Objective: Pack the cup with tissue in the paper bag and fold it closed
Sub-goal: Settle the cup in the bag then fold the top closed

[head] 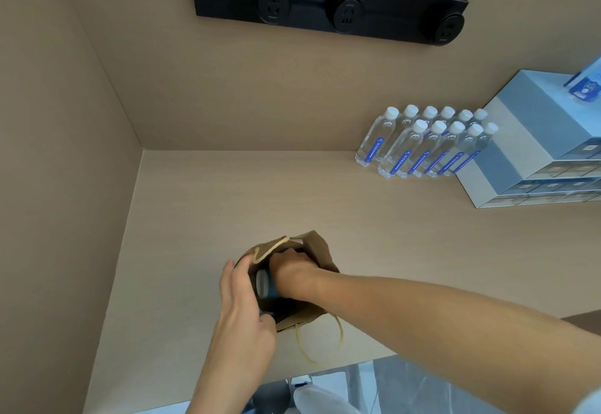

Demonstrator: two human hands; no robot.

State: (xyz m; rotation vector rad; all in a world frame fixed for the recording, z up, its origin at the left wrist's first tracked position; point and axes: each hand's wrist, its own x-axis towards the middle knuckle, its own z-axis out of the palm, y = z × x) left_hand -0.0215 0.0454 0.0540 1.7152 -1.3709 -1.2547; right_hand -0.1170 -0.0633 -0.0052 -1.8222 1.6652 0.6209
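A brown paper bag (320, 249) stands open on the beige counter (227, 202), its twine handles hanging toward the front edge. My right hand (291, 270) reaches down into the bag's mouth and grips a dark blue cup (264, 283), whose pale rim shows just inside the opening. My left hand (242, 306) holds the bag's near-left edge, keeping the mouth spread. No tissue is visible; the bag's inside is mostly hidden by my hands.
Several clear water bottles (419, 146) with white caps stand at the back right. Next to them sits a stack of grey-blue boxes (533, 140). A black socket strip (328, 3) is mounted on the back wall. The side wall closes the left.
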